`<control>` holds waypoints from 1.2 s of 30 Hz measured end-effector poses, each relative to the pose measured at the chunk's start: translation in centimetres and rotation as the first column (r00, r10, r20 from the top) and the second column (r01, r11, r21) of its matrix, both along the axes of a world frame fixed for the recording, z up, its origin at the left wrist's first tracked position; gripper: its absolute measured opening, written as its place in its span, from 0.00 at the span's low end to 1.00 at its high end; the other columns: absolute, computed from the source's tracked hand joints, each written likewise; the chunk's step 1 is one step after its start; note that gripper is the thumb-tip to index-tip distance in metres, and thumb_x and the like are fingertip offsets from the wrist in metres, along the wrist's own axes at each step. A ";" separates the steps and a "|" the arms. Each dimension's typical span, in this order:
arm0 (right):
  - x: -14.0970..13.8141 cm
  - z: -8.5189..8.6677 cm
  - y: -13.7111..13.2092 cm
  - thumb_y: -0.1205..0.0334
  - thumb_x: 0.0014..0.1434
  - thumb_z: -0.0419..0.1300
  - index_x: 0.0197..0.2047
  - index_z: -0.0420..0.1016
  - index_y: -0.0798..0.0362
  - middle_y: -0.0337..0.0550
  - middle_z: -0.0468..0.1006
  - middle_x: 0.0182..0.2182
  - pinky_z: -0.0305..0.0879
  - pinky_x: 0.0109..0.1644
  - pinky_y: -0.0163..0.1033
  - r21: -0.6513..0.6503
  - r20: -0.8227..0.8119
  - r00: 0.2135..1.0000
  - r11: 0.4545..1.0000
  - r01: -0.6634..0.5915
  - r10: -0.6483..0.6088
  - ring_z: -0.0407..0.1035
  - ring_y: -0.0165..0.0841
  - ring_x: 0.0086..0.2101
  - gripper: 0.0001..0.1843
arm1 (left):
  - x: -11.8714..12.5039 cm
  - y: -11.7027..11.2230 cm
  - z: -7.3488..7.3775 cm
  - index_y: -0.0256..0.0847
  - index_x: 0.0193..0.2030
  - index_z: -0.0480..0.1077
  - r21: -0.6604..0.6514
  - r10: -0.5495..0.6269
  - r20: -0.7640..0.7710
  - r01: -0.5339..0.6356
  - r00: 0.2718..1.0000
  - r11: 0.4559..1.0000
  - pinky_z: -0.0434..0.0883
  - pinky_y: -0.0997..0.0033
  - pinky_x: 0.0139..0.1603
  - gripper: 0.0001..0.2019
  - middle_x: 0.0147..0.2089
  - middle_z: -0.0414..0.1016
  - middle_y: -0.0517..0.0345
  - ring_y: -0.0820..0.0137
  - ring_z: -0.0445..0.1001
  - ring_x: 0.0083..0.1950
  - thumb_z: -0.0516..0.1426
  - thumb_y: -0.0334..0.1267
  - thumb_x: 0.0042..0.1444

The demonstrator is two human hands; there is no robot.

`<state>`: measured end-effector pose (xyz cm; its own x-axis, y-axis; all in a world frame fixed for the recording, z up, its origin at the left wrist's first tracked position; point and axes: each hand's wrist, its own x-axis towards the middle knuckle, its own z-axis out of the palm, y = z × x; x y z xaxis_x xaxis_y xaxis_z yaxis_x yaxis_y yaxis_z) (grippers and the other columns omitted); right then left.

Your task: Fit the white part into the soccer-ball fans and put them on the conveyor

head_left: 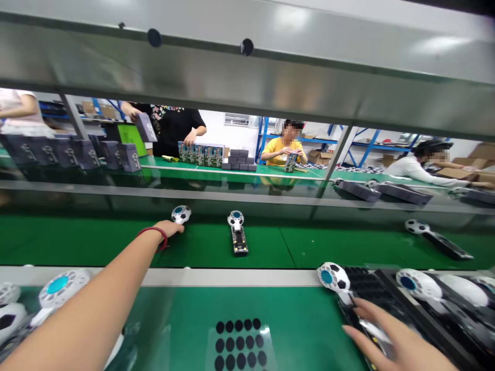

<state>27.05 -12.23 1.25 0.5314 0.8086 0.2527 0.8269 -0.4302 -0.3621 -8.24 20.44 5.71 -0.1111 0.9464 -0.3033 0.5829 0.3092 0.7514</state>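
My left hand [170, 227], a red band at its wrist, reaches onto the far green belt. It is closed at a football-headed device [181, 213]; the device's body is hidden by the hand. Low on the right, my right hand [386, 330] has thumb and fingers around the dark body of another football-headed device [334, 276], its white-and-black round head bearing a blue disc. Between the hands, a similar device [237, 232] lies on the belt. A clear sheet of black round stickers [240, 342] lies on the near green surface.
More football-headed devices lie at the near left [64, 288] and in a black tray [390, 288] at right. Another device [439, 239] rests on the belt's right. A metal shelf [247, 67] spans overhead. Across the belt, people handle boxes [201, 154].
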 end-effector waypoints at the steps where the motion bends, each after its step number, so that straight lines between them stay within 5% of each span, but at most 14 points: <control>1: -2.0 0.5 1.1 0.49 0.47 0.56 0.44 0.70 0.48 0.44 0.76 0.41 0.67 0.40 0.41 -0.100 -0.081 0.987 0.984 -0.148 0.141 0.70 0.42 0.40 0.21 | 0.8 -1.0 0.6 0.35 0.44 0.65 -0.025 0.007 0.090 -0.004 0.996 1.000 0.71 0.66 0.36 0.12 0.42 0.69 0.54 0.70 0.70 0.38 0.53 0.40 0.55; 3: -6.2 1.0 3.3 0.60 0.56 0.50 0.45 0.70 0.49 0.43 0.73 0.45 0.64 0.44 0.39 -0.201 -0.143 0.878 0.855 -0.478 0.457 0.70 0.39 0.41 0.14 | 2.6 -3.7 2.0 0.35 0.44 0.64 -0.023 0.010 0.289 -0.004 0.957 1.000 0.70 0.71 0.30 0.14 0.37 0.69 0.56 0.74 0.70 0.31 0.51 0.42 0.56; 7: -11.4 0.0 6.6 0.74 0.49 0.52 0.38 0.73 0.48 0.41 0.73 0.40 0.64 0.33 0.37 -0.219 -0.168 0.805 0.775 -0.593 0.569 0.72 0.37 0.32 0.16 | 5.6 -11.5 3.5 0.37 0.38 0.63 0.016 -0.025 0.626 0.019 0.779 1.000 0.64 0.76 0.19 0.21 0.25 0.66 0.62 0.78 0.65 0.20 0.43 0.53 0.56; 11: -11.7 -0.7 7.7 0.76 0.46 0.52 0.31 0.72 0.51 0.42 0.72 0.35 0.59 0.29 0.36 -0.206 -0.199 0.792 0.765 -0.610 0.578 0.70 0.37 0.29 0.13 | 7.1 -19.2 0.8 0.37 0.30 0.62 -0.108 0.018 0.785 0.108 0.620 0.988 0.66 0.77 0.20 0.17 0.22 0.66 0.61 0.73 0.70 0.23 0.53 0.52 0.50; 14: -11.3 -0.6 7.8 0.77 0.44 0.52 0.29 0.69 0.53 0.41 0.72 0.31 0.58 0.30 0.36 -0.181 -0.252 0.778 0.762 -0.622 0.576 0.69 0.36 0.30 0.12 | 7.7 -22.2 -2.6 0.40 0.37 0.58 -0.171 0.071 0.838 0.137 0.541 0.976 0.70 0.71 0.28 0.15 0.26 0.69 0.61 0.70 0.74 0.28 0.56 0.47 0.49; 18: -11.0 -0.5 7.8 0.75 0.45 0.52 0.28 0.67 0.51 0.39 0.71 0.29 0.58 0.33 0.34 -0.106 -0.357 0.733 0.755 -0.647 0.579 0.67 0.33 0.31 0.09 | 8.6 -22.9 -5.5 0.42 0.46 0.50 -0.156 0.057 0.864 0.159 0.499 0.975 0.69 0.70 0.23 0.28 0.28 0.71 0.60 0.70 0.72 0.21 0.61 0.45 0.42; 23: -10.0 0.8 7.3 0.70 0.47 0.55 0.24 0.66 0.50 0.34 0.69 0.24 0.56 0.29 0.31 -0.022 -0.497 0.668 0.761 -0.648 0.554 0.64 0.31 0.26 0.05 | 8.9 -22.5 -6.8 0.47 0.55 0.38 -0.067 -0.004 0.890 0.140 0.456 0.988 0.70 0.65 0.27 0.45 0.29 0.68 0.63 0.70 0.70 0.23 0.64 0.37 0.36; 26: -9.9 2.2 7.3 0.67 0.48 0.56 0.25 0.66 0.50 0.33 0.69 0.23 0.56 0.28 0.31 0.030 -0.564 0.634 0.780 -0.625 0.529 0.63 0.31 0.26 0.04 | 8.6 -22.6 -7.2 0.46 0.57 0.34 -0.027 -0.074 0.844 0.181 0.531 0.983 0.69 0.63 0.31 0.47 0.33 0.68 0.60 0.70 0.70 0.25 0.63 0.35 0.36; 29: -11.1 3.0 7.6 0.66 0.51 0.55 0.26 0.68 0.49 0.32 0.71 0.24 0.57 0.30 0.30 0.094 -0.610 0.586 0.783 -0.615 0.533 0.64 0.31 0.28 0.04 | 8.5 -22.8 -7.3 0.42 0.58 0.37 0.061 -0.177 0.758 0.202 0.628 0.977 0.66 0.65 0.40 0.47 0.46 0.67 0.49 0.65 0.71 0.37 0.62 0.33 0.34; 32: -12.9 2.7 7.9 0.68 0.51 0.54 0.26 0.69 0.48 0.32 0.73 0.26 0.57 0.33 0.31 0.161 -0.619 0.538 0.763 -0.626 0.572 0.66 0.31 0.30 0.06 | 8.6 -23.0 -6.8 0.36 0.59 0.38 0.092 -0.205 0.715 0.201 0.668 0.975 0.62 0.66 0.47 0.47 0.52 0.64 0.44 0.61 0.66 0.49 0.61 0.32 0.33; 36: -14.0 1.9 7.9 0.73 0.50 0.54 0.26 0.70 0.48 0.34 0.72 0.27 0.56 0.34 0.33 0.221 -0.623 0.497 0.746 -0.628 0.603 0.65 0.32 0.31 0.10 | 9.0 -23.2 -6.4 0.33 0.59 0.40 0.090 -0.187 0.662 0.171 0.726 0.981 0.61 0.67 0.49 0.47 0.50 0.65 0.43 0.59 0.66 0.50 0.61 0.32 0.32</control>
<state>13.04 -4.36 3.14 -0.0926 0.9950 0.0366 0.4651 0.0758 -0.8820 0.72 -2.71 -0.66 0.2835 0.9347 -0.2145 -0.0246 0.2307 0.9727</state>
